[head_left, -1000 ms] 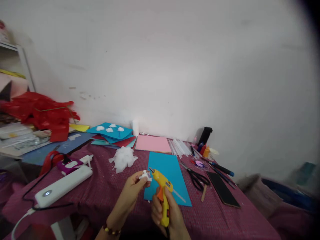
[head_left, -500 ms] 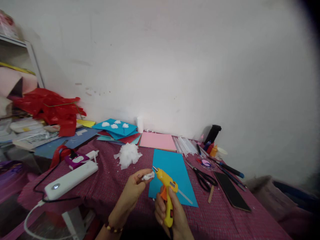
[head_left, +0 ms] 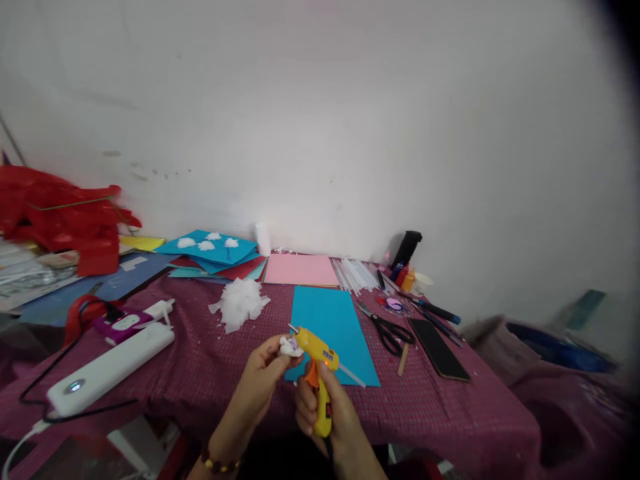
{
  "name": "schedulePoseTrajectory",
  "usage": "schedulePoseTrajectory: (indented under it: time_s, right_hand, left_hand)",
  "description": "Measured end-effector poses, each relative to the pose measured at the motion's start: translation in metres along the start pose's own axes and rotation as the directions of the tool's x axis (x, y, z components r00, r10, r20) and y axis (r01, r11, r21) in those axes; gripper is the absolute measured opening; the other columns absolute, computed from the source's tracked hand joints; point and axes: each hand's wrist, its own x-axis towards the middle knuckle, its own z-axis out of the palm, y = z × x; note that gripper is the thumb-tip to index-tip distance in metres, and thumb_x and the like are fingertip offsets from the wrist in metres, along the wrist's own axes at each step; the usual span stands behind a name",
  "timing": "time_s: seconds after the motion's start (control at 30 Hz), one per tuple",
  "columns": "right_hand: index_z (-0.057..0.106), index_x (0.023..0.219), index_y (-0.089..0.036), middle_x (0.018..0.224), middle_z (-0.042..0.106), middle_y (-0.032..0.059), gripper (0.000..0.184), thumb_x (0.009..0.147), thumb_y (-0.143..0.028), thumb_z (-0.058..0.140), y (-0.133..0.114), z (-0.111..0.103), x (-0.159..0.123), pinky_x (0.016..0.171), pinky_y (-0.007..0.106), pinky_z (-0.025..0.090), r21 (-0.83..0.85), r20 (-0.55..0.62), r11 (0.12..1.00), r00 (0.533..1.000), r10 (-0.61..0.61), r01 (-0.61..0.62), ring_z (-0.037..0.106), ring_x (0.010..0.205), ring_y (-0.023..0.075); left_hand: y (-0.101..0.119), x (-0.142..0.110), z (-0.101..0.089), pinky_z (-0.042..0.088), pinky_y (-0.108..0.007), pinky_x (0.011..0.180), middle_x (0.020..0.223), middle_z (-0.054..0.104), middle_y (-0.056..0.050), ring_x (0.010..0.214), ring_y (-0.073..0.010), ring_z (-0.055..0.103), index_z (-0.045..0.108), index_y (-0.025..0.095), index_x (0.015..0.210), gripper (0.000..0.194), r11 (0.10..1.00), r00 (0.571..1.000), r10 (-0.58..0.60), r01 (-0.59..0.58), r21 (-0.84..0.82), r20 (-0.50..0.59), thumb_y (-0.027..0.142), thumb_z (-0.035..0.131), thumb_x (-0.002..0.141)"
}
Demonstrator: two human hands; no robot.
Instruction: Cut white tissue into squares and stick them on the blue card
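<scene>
My right hand is wrapped round the handle of a yellow hot glue gun, with a finger at its orange trigger. A clear glue stick pokes out of its back end. My left hand pinches a small crumpled piece of white paper close to the gun's metal nozzle; I cannot tell whether they touch. Below and behind the gun lies a blue sheet. Past my left hand sits a heap of white paper pieces.
Scissors, a wooden stick and a black phone lie at right. Glue sticks and pink paper are at the back. Blue sheets with white tufts stand back left; a white power bank lies front left.
The view has swung to the right, so the table things sit further left. The glue gun's nozzle is now above and behind the white paper piece, whose purplish marks face me more.
</scene>
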Motion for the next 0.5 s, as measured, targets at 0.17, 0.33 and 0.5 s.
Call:
schedulePoseTrajectory:
  time_s: [0.17,0.33,0.5]
  right_hand:
    - [0.053,0.048,-0.014,0.038,0.04,-0.006,0.055,0.078,-0.06,0.057,0.002,-0.001,0.0,0.032,0.016,0.028,-0.021,-0.036,0.999,0.999,-0.028,0.027,0.032,0.03,0.0038]
    - [0.054,0.05,-0.014,0.038,0.044,-0.0052,0.054,0.079,-0.06,0.057,0.007,-0.006,0.001,0.031,0.017,0.031,-0.113,-0.045,0.988,0.993,-0.108,0.102,0.035,0.028,0.0043]
    - [0.048,0.04,-0.016,0.029,0.04,-0.004,0.065,0.078,-0.069,0.049,0.005,-0.011,0.002,0.026,0.017,0.028,-0.249,-0.09,0.968,0.995,-0.034,0.011,0.036,0.022,0.0057]
  left_hand:
    - [-0.015,0.004,-0.009,0.05,-0.026,0.073,0.086,0.072,-0.006,0.076,-0.0165,0.063,0.07,0.015,0.091,0.03,0.995,1.0,0.023,-0.024,0.095,0.007,0.03,0.076,0.066]
    - [-0.02,0.009,-0.009,0.049,-0.025,0.069,0.078,0.07,-0.003,0.071,-0.0155,0.062,0.069,0.015,0.086,0.022,0.974,0.998,0.068,-0.068,0.217,0.009,0.031,0.072,0.071]
    - [-0.02,0.005,0.004,0.046,-0.033,0.089,0.097,0.072,-0.007,0.09,-0.0216,0.065,0.068,0.017,0.101,0.034,0.992,0.994,0.005,-0.018,0.124,0.107,0.031,0.072,0.07]
